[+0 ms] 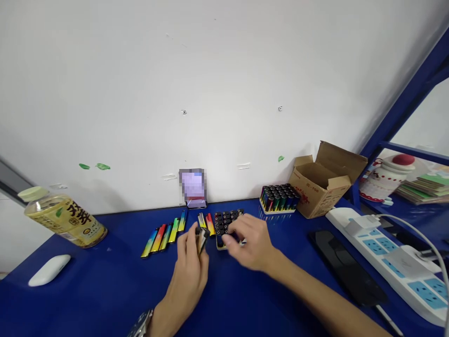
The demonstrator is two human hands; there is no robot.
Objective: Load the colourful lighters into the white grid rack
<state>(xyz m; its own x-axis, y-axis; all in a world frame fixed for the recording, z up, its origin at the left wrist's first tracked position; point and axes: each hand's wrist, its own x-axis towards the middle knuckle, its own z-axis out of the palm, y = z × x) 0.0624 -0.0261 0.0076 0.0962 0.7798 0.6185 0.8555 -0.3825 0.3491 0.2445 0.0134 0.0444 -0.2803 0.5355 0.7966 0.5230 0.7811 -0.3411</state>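
My left hand [191, 264] is closed around a lighter [201, 238] with a dark top and a silvery part; whether it holds more than one is hard to see. My right hand [250, 241] pinches at the near right side of a tray of black-topped lighters [222, 222], a lighter partly hidden under its fingers. Just behind my left hand lie a red-yellow lighter [210, 224] and a smaller-looking yellow one [201, 220]. Several multicoloured lighters [161, 237] lie in a slanted row to the left.
A second lighter tray [278, 198] stands at the back, beside an opened cardboard box [317, 182]. On the right are a black phone [345, 267] and a power strip [393, 264]. A tea bottle [65, 217] and white case [49, 270] sit left. A pixelated device [193, 187] leans against the wall.
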